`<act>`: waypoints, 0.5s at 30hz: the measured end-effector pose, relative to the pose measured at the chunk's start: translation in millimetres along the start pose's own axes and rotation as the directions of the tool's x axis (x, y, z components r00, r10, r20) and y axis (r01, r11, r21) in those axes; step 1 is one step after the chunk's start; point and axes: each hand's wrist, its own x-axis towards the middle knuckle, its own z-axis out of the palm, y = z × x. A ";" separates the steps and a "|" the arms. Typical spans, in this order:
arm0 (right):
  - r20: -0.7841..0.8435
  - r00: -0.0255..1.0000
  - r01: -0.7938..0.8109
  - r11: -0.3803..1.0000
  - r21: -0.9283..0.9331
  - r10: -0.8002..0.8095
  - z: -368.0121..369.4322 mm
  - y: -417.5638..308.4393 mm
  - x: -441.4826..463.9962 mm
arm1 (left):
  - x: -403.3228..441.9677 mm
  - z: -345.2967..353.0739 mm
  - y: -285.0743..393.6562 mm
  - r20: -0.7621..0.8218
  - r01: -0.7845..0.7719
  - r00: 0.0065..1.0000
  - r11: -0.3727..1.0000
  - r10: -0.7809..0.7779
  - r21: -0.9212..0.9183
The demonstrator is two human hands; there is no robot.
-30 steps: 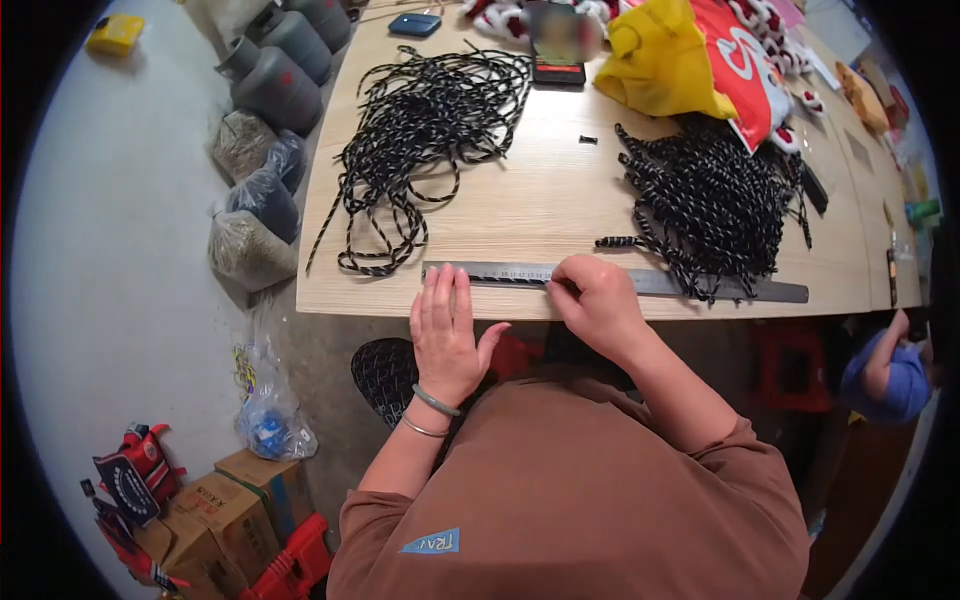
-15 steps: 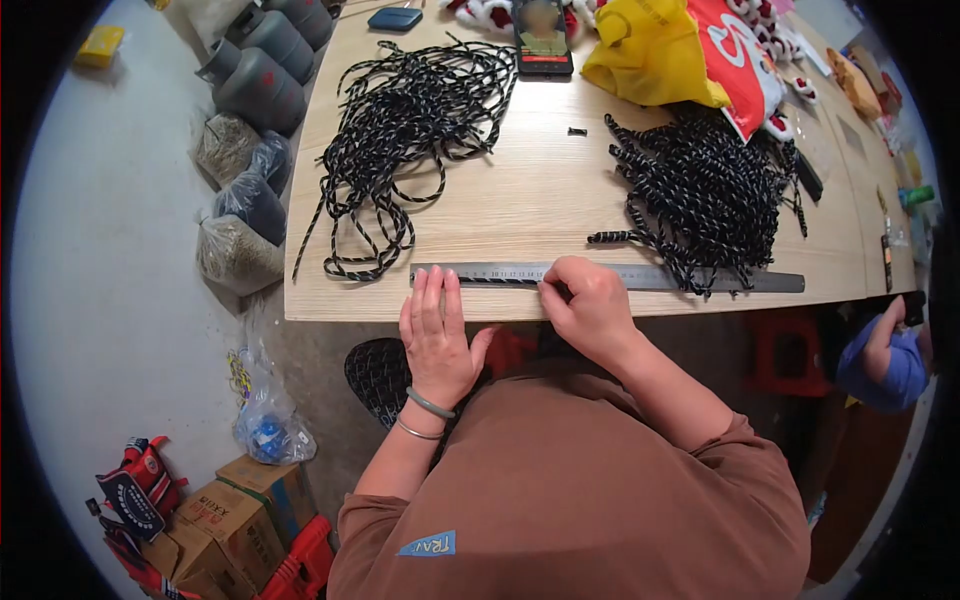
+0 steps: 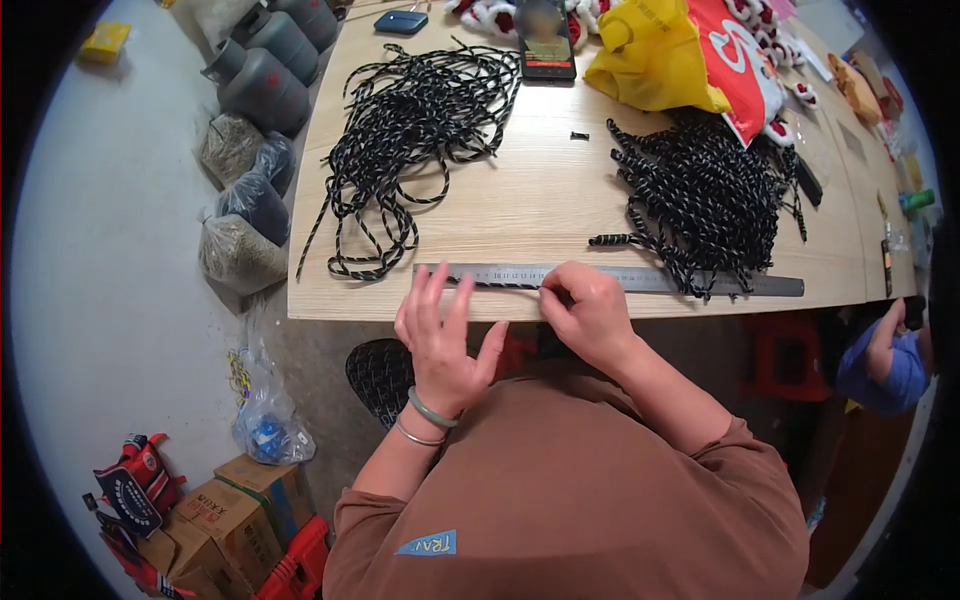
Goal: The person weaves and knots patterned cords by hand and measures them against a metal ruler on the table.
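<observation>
A steel ruler (image 3: 640, 279) lies along the table's front edge. Against its near side runs a short length of black-and-white cord (image 3: 505, 286). My right hand (image 3: 590, 310) pinches the cord's right end between thumb and fingers. Over the ruler's left end, my left hand (image 3: 443, 335) has its fingers spread and holds nothing; whether a fingertip still touches the cord I cannot tell. Beyond it to the left lies a loose tangle of long black cord (image 3: 420, 120). At the right, a pile of twisted black cords (image 3: 700, 190) overlaps the ruler.
A phone (image 3: 547, 50) stands at the back, beside a yellow bag (image 3: 650, 55) and a red bag (image 3: 735, 60). A small black scrap (image 3: 579, 136) lies mid-table. Gas cylinders (image 3: 262, 90) line the left side. Another person's blue sleeve (image 3: 885, 365) shows at the right.
My left hand's fingers have lifted and spread from lying flat on the cord and ruler. My right hand keeps its pinch in nearly the same place.
</observation>
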 end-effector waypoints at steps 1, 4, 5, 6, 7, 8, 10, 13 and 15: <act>0.030 0.999 -0.019 0.997 0.079 0.017 -2.7 -2.5 -0.6 | 6.6 -5.2 5.0 -0.007 -0.043 0.999 0.998 0.043 -0.049; 0.123 0.991 -0.081 0.960 0.270 0.049 -7.6 -4.8 -4.7 | 25.4 -6.9 14.3 0.005 -0.104 0.994 0.969 0.108 -0.225; 0.151 0.987 -0.101 0.941 0.324 0.054 -9.0 -5.4 -4.7 | 26.0 -1.7 9.8 0.035 -0.108 0.992 0.956 0.122 -0.274; 0.171 0.983 -0.127 0.924 0.360 0.068 -10.5 -6.6 -4.9 | 28.4 0.9 7.6 0.064 -0.112 0.988 0.940 0.140 -0.322; 0.192 0.978 -0.156 0.906 0.395 0.084 -11.9 -7.8 -5.9 | 31.4 1.7 9.2 0.015 -0.148 0.986 0.923 0.164 -0.355; 0.214 0.971 -0.189 0.884 0.429 0.103 -12.7 -8.3 -7.5 | 32.4 1.0 9.4 0.035 -0.138 0.986 0.922 0.162 -0.361; 0.184 0.982 -0.114 0.895 0.432 0.036 -13.1 -5.9 -7.6 | 31.6 -0.8 9.0 0.078 -0.111 0.986 0.922 0.150 -0.372; 0.183 0.983 -0.072 0.898 0.433 -0.009 -12.2 -6.7 -6.3 | 30.1 0.5 6.1 0.086 -0.094 0.986 0.908 0.140 -0.407; 0.197 0.980 -0.077 0.897 0.436 -0.012 -13.1 -9.0 -5.6 | 27.9 0.9 4.5 0.101 -0.072 0.987 0.902 0.127 -0.426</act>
